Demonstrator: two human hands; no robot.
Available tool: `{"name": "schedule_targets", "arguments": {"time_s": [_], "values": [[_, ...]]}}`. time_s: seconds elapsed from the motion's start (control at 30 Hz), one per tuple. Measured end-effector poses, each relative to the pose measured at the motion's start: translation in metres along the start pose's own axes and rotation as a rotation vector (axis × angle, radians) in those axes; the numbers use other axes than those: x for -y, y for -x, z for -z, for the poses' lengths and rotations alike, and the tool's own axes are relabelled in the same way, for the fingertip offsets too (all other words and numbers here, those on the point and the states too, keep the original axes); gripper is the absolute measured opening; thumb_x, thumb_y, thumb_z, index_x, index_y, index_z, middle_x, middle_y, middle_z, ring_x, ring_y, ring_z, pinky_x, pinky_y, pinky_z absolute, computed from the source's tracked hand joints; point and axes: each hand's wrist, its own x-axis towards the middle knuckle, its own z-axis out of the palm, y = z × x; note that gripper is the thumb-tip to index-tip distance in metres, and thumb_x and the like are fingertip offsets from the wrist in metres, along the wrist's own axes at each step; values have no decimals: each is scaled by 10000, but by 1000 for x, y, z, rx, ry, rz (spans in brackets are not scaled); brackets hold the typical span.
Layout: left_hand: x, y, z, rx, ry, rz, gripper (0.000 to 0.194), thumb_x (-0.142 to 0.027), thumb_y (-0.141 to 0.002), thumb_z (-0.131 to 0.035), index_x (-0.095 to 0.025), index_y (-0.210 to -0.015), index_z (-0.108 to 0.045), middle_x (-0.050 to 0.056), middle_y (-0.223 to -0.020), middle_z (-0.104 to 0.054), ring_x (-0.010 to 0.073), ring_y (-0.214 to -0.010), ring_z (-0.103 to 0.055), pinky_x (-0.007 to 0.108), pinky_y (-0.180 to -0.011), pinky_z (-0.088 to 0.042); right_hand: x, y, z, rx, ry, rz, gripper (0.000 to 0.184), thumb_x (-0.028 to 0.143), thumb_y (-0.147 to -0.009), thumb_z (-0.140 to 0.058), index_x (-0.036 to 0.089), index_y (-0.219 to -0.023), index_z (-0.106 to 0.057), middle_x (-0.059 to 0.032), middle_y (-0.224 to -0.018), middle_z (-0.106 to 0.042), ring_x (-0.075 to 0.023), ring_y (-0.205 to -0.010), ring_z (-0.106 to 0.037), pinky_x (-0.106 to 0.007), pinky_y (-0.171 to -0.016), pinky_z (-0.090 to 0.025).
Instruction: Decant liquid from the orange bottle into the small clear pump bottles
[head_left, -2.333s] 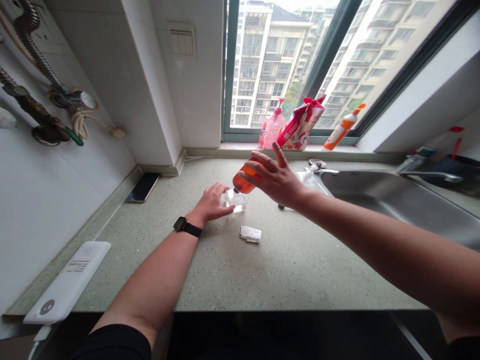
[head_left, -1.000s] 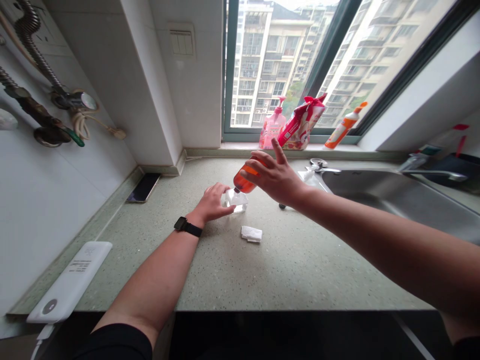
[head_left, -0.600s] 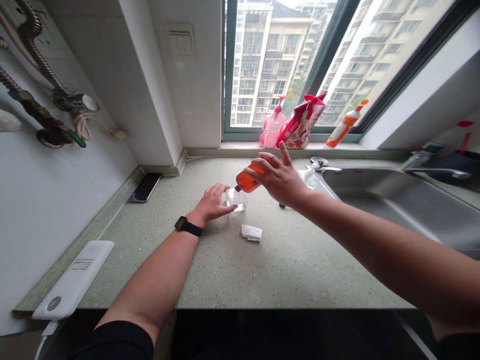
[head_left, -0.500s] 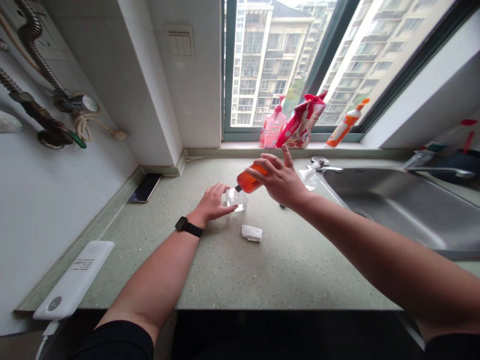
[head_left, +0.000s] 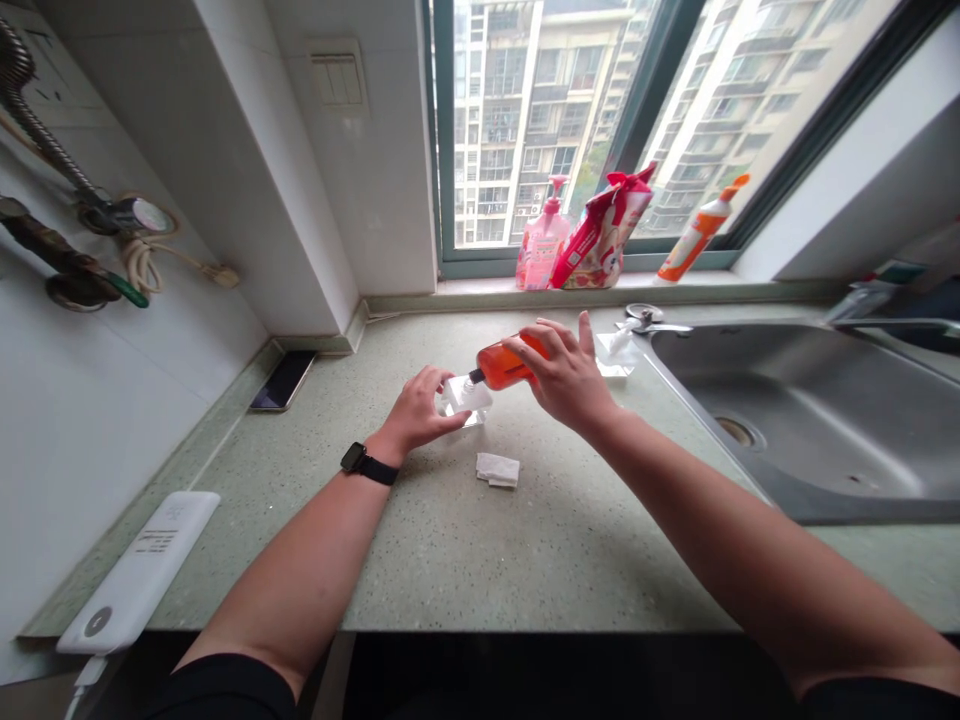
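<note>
My left hand (head_left: pixel 421 412) is closed around the left side of a small clear container (head_left: pixel 471 400) that stands on the counter. My right hand (head_left: pixel 568 377) grips an orange bottle (head_left: pixel 501 366) tilted with its dark, narrow neck down and to the left. The bottle's mouth is at the top of the clear container; whether liquid flows out is too small to tell. Just in front of them lies a folded white tissue (head_left: pixel 497 470). A black watch sits on my left wrist.
A steel sink (head_left: pixel 817 400) lies to the right, with a white tissue pack (head_left: pixel 616 352) by its left edge. A phone (head_left: pixel 284 381) and a white power bank (head_left: pixel 140 570) rest on the left. A pink pump bottle (head_left: pixel 544 245), a red bag (head_left: pixel 606 232) and an orange-white bottle (head_left: pixel 701 232) stand along the windowsill.
The orange bottle has tipped closer to level, its neck still at the clear container. My left hand keeps its hold. The whole view has shifted slightly.
</note>
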Motion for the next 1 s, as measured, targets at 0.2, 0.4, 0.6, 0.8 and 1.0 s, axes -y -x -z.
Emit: {"name": "schedule_targets", "arguments": {"time_s": [0.2, 0.4, 0.6, 0.8, 1.0], "values": [[-1, 1, -2, -16, 12, -11, 477, -448, -845, -810, -204, -1210, -621, 91, -1151, -664, 280, -1013, -645, 452, -910, -544, 6, 15, -15, -56, -62, -109, 682, 104, -911, -611, 364, -1536, -527, -95, -1453, -620, -373, -1456, -491, -791, -1309, -139], [-4, 1, -4, -28, 53, -16, 498, -433, -849, -815, -197, -1243, -624, 99, -1170, -654, 281, -1039, -637, 448, -916, -552, 7, 26, -22, -83, -85, -163, 696, 106, -896, -626, 371, -1532, -526, -96, -1456, -616, -379, -1463, -496, -785, -1302, -179], [-5, 1, -4, -12, 85, -14, 483, -432, -852, -815, -210, -1244, -643, 99, -1202, -657, 288, -1087, -643, 454, -959, -553, 2, 33, -25, -72, -81, -184, 703, 102, -895, -617, 370, -1537, -521, -98, -1474, -597, -376, -1478, -481, -778, -1304, -183], [-5, 1, -3, -14, 98, -6, 521, -435, -847, -814, -209, -1279, -631, 104, -1218, -660, 290, -1090, -648, 461, -962, -563, 0, 36, -24, -57, -96, -214, 683, 135, -906, -632, 368, -1541, -532, -105, -1473, -604, -383, -1463, -498, -774, -1290, -218], [-4, 1, -4, -21, 77, -6, 523, -438, -848, -817, -221, -1285, -630, 98, -1220, -659, 290, -1107, -652, 473, -1010, -561, -8, 34, -24, -142, -291, -336, 710, 352, -918, -717, 297, -1584, -476, -154, -1451, -634, -389, -1341, -597, -669, -1190, -438]]}}
